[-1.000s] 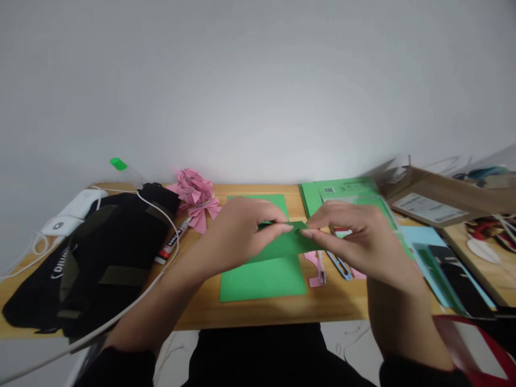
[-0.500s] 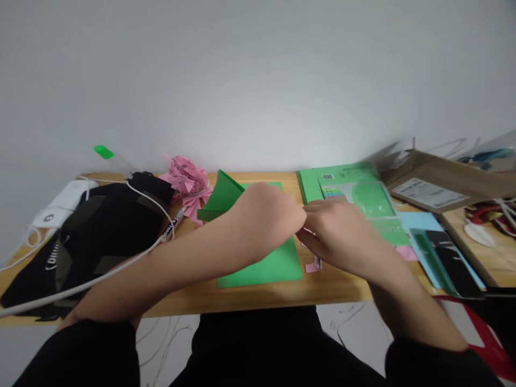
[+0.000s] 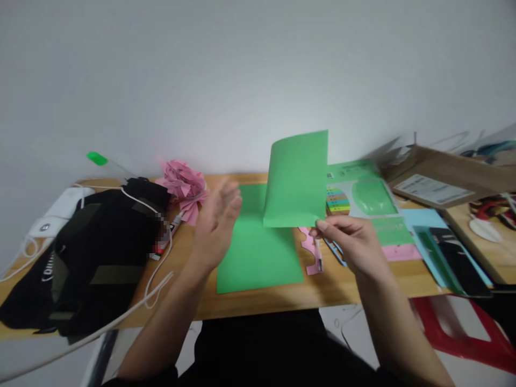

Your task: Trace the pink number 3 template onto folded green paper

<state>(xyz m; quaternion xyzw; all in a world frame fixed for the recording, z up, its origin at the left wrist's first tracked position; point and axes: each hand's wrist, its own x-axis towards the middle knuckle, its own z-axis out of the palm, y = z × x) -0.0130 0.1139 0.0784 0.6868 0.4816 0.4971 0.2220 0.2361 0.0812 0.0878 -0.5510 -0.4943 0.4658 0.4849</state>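
My right hand (image 3: 349, 236) pinches the lower right corner of a green sheet of paper (image 3: 297, 180), which stands up from the fingers, slightly curved, with a fold along its bottom edge. My left hand (image 3: 217, 226) is raised to the left of it, holding nothing, its fingers stretched out and blurred. Below both hands a larger green sheet (image 3: 258, 263) lies flat on the wooden table. Just right of that sheet are a pink paper cutout (image 3: 309, 244) and a slim pen-like item (image 3: 320, 255).
Crumpled pink paper (image 3: 183, 183), a marker (image 3: 171, 234) and a black bag (image 3: 108, 252) with a white cable lie at left. On the right are green paper packs (image 3: 387, 226), a light blue sheet (image 3: 423, 220) with dark strips, and a cardboard box (image 3: 447, 172).
My hands have moved apart from being close together. The folded green sheet has come from behind my left arm to upright in my right hand. My left hand is now empty.
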